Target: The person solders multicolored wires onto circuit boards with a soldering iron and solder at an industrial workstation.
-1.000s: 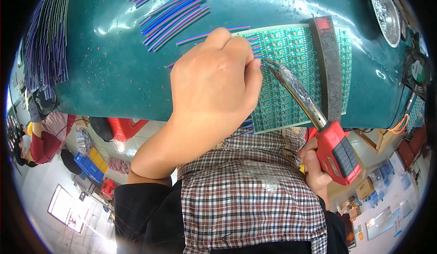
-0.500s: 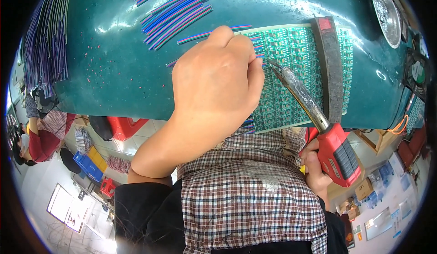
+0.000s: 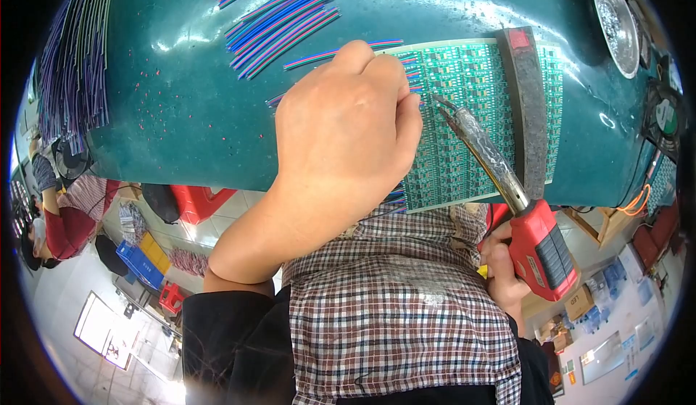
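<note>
From the head view, my left hand (image 3: 341, 137) lay curled knuckles-up over the green circuit panel (image 3: 471, 122) on the teal table (image 3: 181, 100); its fingertips were hidden, so I could not tell what they pinched. My right hand (image 3: 504, 271), partly cut off, gripped the red soldering iron (image 3: 540, 245), tip touching the panel beside the striped wires (image 3: 286, 17).

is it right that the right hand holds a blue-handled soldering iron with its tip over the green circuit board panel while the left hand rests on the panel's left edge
Not quite: the soldering iron has a red handle, not blue. The head view shows the right hand gripping that red handle, the tip over the green circuit board panel, and the left hand resting on the panel's left edge.
</note>
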Tool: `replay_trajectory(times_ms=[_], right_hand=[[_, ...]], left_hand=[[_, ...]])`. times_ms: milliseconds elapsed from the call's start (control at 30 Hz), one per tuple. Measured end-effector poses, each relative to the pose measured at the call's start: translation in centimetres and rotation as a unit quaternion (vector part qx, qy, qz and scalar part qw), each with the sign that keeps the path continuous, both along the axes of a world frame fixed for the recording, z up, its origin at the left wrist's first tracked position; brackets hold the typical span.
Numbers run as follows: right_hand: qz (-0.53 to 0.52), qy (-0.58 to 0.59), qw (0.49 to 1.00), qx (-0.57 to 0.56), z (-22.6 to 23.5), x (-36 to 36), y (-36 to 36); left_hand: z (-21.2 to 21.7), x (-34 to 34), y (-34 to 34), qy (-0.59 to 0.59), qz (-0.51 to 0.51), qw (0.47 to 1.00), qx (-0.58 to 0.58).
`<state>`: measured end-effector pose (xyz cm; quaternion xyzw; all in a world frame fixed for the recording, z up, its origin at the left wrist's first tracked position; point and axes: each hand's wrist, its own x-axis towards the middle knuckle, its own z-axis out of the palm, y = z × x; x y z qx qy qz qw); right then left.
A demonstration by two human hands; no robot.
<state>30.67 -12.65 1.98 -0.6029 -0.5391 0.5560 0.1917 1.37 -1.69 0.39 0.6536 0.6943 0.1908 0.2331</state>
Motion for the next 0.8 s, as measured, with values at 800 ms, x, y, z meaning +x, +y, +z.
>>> replay_trajectory(times_ms=[800], right_hand=[[0.031,-0.035,0.999,0.006,0.4,0.0,0.7]], left_hand=[[-0.5,0.4,-0.3,0.037,-0.009,0.998,0.040]])
